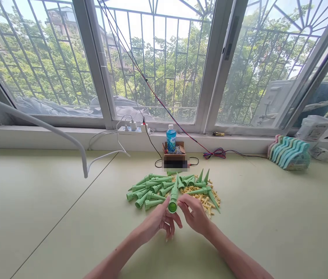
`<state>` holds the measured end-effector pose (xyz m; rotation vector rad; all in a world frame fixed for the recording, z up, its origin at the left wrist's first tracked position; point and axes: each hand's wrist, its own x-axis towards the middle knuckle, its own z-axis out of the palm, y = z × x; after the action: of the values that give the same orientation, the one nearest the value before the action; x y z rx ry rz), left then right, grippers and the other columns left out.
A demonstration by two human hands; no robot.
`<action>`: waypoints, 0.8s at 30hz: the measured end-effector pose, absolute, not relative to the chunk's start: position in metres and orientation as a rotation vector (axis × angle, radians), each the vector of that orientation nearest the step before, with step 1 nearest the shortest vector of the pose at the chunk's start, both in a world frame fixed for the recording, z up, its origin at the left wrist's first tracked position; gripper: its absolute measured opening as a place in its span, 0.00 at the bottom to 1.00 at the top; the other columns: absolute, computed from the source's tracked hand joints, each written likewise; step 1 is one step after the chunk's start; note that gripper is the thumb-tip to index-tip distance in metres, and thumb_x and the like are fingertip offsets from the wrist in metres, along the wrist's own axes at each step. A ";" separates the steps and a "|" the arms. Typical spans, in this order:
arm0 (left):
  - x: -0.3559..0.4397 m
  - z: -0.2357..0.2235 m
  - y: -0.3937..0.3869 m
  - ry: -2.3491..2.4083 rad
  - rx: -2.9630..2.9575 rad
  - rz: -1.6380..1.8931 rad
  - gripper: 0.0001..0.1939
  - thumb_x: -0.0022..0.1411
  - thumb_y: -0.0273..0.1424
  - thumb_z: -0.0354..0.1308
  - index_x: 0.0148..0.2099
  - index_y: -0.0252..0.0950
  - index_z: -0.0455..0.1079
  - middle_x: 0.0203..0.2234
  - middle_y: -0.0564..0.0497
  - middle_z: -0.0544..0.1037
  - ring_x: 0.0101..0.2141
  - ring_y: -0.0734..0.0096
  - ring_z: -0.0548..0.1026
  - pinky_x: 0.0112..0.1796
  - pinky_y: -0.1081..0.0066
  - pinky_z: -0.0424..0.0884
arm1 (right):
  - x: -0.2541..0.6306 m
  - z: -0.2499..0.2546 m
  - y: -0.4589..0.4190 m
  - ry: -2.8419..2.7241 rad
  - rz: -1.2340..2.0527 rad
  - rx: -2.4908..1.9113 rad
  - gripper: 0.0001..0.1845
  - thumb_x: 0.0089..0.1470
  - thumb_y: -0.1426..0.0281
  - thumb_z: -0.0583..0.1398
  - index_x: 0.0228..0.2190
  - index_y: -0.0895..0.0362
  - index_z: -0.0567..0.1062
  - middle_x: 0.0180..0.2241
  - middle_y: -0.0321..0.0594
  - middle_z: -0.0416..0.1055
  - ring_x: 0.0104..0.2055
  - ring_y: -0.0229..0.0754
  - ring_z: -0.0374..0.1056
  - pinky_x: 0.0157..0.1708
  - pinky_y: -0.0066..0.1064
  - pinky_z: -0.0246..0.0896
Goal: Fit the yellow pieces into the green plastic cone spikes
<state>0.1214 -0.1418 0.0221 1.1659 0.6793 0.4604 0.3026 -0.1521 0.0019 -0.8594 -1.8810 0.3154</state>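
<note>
Left hand (158, 220) has it: thumb and fingers pinch a green hollow plastic spike (174, 192), held over the near edge of the pile, round open end facing the wearer, narrow tip pointing away toward the window (164, 69). In from the other side comes the right hand (194, 214), fingers curled, thumb and forefinger right at the spike's collar; whether they pinch anything, I cannot tell. Just beyond, loose green spikes (152, 185) fan out to the left, with more on the right lying among small yellow plastic pegs (205, 201), all on a pale green tabletop (65, 232). Behind the pile, a blue bottle (171, 140) stands at a small cardboard box (181, 148); to its right, a coiled red-and-black cable (217, 154). Far right, pastel plastic pieces (290, 153) stand in a row.
</note>
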 end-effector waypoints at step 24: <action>0.123 0.020 -0.143 0.832 1.659 0.859 0.18 0.61 0.42 0.60 0.47 0.36 0.73 0.25 0.53 0.70 0.21 0.76 0.70 0.18 0.78 0.68 | 0.304 0.000 -0.151 -1.855 0.358 -0.927 0.11 0.66 0.68 0.51 0.31 0.56 0.68 0.25 0.36 0.66 0.24 0.37 0.59 0.27 0.27 0.54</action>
<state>0.1231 -0.1426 0.0201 1.6593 0.8320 0.8588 0.3036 -0.1511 0.0004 -0.9269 -1.8550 0.3580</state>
